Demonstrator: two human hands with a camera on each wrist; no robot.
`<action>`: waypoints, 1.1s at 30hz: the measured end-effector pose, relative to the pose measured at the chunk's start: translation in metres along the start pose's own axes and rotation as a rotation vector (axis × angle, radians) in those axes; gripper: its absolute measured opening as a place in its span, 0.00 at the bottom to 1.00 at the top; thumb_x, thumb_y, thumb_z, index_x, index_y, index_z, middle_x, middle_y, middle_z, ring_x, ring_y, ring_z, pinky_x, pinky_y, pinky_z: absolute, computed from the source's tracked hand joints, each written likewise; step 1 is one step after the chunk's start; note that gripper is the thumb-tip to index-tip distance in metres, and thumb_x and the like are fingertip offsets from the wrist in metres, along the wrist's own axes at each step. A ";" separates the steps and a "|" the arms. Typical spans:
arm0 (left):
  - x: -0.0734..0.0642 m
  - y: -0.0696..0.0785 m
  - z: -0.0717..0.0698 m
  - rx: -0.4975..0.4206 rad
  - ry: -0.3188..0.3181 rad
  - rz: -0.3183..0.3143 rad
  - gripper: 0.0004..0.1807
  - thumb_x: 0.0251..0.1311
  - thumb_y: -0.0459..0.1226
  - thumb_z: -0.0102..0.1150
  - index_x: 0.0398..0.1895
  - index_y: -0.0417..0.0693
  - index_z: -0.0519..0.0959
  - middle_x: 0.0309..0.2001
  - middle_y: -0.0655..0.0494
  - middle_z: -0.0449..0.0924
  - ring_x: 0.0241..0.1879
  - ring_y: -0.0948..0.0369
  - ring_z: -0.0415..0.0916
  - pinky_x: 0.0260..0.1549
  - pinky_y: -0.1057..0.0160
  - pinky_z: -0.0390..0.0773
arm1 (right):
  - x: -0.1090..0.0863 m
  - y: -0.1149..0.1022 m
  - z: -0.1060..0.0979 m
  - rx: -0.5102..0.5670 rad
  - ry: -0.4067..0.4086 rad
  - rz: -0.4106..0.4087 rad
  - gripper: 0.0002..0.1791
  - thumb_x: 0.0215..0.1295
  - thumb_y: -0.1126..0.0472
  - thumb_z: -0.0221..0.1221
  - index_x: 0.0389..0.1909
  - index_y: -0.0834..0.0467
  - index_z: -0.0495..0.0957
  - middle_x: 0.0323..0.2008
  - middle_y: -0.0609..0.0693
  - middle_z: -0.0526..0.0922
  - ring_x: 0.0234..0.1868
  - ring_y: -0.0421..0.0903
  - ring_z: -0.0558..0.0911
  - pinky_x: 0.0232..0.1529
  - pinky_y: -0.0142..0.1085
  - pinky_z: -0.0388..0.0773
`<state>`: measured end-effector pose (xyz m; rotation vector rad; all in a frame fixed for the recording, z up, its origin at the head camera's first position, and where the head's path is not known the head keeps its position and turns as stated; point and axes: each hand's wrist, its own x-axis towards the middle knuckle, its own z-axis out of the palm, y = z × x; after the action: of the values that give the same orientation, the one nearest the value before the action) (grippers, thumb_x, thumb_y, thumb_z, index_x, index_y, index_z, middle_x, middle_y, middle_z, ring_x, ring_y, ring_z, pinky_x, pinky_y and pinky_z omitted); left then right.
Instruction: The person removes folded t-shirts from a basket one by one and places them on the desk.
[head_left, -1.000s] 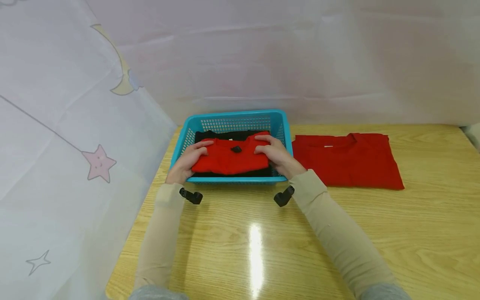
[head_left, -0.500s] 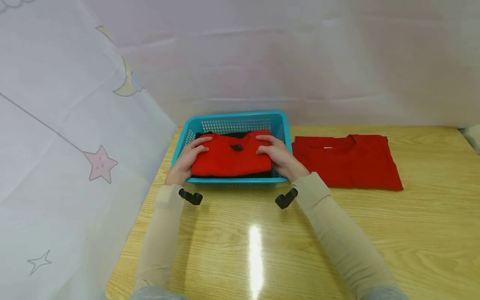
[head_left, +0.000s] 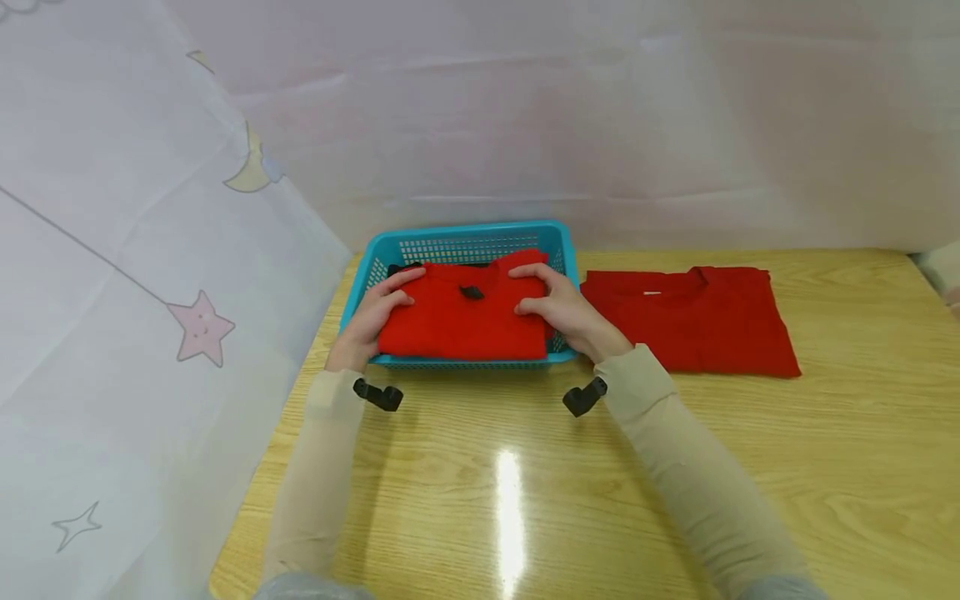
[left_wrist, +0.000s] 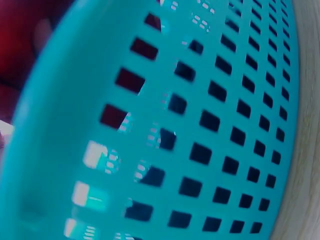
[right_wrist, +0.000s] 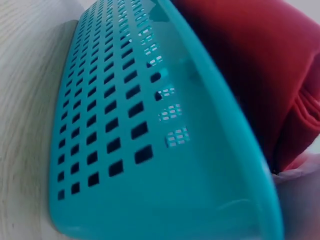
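Note:
A folded red shirt (head_left: 465, 329), with a small dark mark (head_left: 471, 292) below its neckline, lies between my two hands at the top of a blue plastic basket (head_left: 457, 363). My left hand (head_left: 367, 325) grips its left side; my right hand (head_left: 568, 312) grips the right side, where the back corner stands raised. A sliver of black cloth (head_left: 396, 269) shows beneath, at the back left. In the right wrist view the shirt's folded layers (right_wrist: 270, 65) rise above the basket rim (right_wrist: 240, 135). The basket's wall (left_wrist: 165, 195) hides most of the left hand from its wrist camera.
Another folded red shirt (head_left: 697, 325) lies on the wooden table (head_left: 450, 467) just right of the basket. Behind stands a pale cloth backdrop (head_left: 525, 125), and a printed curtain (head_left: 135, 375) borders the left side.
The held red shirt has come up and looks larger, covering more of the black cloth. Its right back corner has risen, and my right hand has shifted slightly right.

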<state>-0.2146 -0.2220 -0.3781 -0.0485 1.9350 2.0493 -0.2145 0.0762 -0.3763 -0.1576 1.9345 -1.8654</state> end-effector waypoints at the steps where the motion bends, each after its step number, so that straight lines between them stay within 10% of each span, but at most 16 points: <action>1: -0.001 0.001 0.002 0.000 -0.007 0.003 0.27 0.68 0.30 0.42 0.69 0.55 0.67 0.67 0.55 0.64 0.51 0.59 0.71 0.38 0.68 0.79 | -0.001 -0.001 -0.001 -0.001 0.003 -0.001 0.26 0.64 0.66 0.57 0.63 0.51 0.66 0.61 0.55 0.68 0.52 0.53 0.74 0.41 0.38 0.81; 22: -0.023 0.017 0.032 -0.015 -0.086 0.224 0.32 0.67 0.27 0.47 0.72 0.57 0.60 0.68 0.54 0.59 0.60 0.56 0.65 0.44 0.64 0.81 | -0.034 -0.027 -0.013 -0.116 0.092 -0.131 0.23 0.65 0.69 0.57 0.59 0.50 0.69 0.60 0.52 0.68 0.54 0.51 0.73 0.44 0.37 0.79; 33: -0.036 0.021 0.042 -0.029 -0.022 0.192 0.31 0.69 0.30 0.45 0.73 0.60 0.57 0.69 0.50 0.61 0.59 0.56 0.68 0.47 0.65 0.81 | -0.047 -0.031 -0.018 -0.122 0.077 -0.148 0.25 0.65 0.68 0.57 0.62 0.51 0.67 0.59 0.53 0.69 0.54 0.51 0.73 0.44 0.37 0.80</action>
<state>-0.1777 -0.1891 -0.3454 0.1592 1.9641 2.1880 -0.1864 0.1084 -0.3357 -0.2783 2.1422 -1.8710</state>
